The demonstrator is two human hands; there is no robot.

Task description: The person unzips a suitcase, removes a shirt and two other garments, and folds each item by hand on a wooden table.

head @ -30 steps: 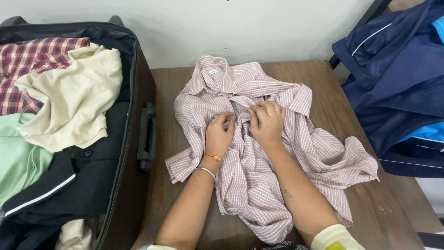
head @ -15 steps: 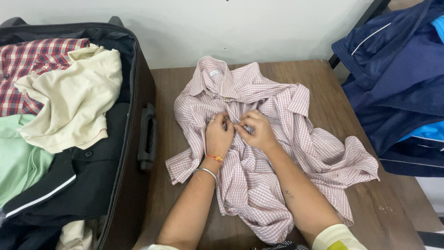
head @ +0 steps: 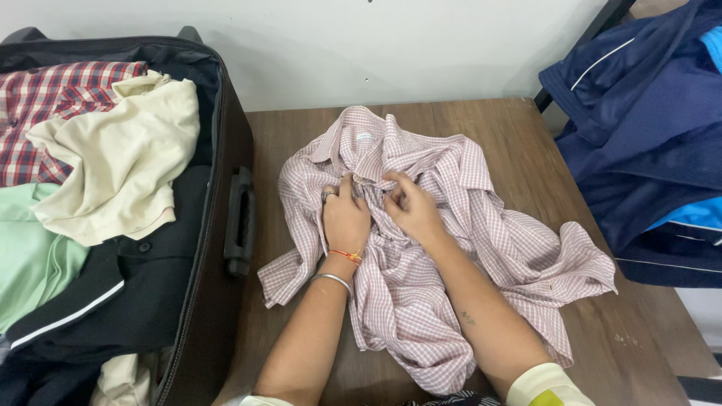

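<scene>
A pink-and-white checked shirt (head: 481, 248) lies crumpled on a brown wooden table (head: 526, 143), its collar toward the wall. My left hand (head: 344, 218) presses on the shirt front just below the collar, fingers pinching the fabric. My right hand (head: 412, 210) sits beside it on the right, fingers curled around the shirt's front edge. The two hands nearly touch. Bangles and a thread band circle my left wrist.
An open dark suitcase (head: 226, 150) stands at the left, holding a red plaid shirt (head: 53, 98), a cream garment (head: 120, 158), a mint green one (head: 30, 256) and a black one (head: 120, 301). Navy and blue clothing (head: 647, 128) hangs at the right. A white wall runs behind.
Both hands have shifted slightly left and toward the collar, gathering the shirt front. The collar has bunched and slid nearer, and the left side of the shirt has been pulled inward.
</scene>
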